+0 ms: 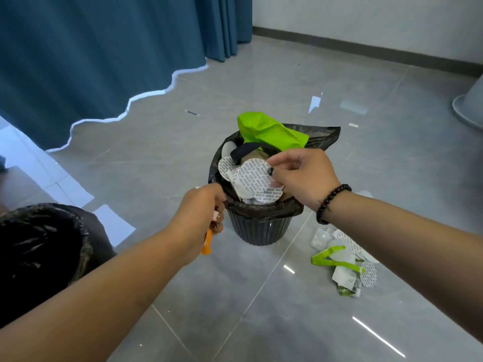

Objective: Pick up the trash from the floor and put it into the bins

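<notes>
A small dark ribbed bin (258,228) with a black liner stands on the floor, heaped with round printed seal discs (254,178) and a bright green bag (271,133). My right hand (305,176) is over the bin's top, fingers pinching the edge of the discs. My left hand (201,212) is beside the bin's left rim, curled around an orange scrap (207,242) and a small white piece. A pile of trash (345,259) lies on the floor right of the bin: white discs, wrappers, a green strip.
A second, larger bin (41,246) with a black liner stands at lower left. Blue curtains (91,61) hang at the left. A white paper scrap (314,103) and a small dark stick (192,112) lie farther off. A grey base (467,105) sits at right.
</notes>
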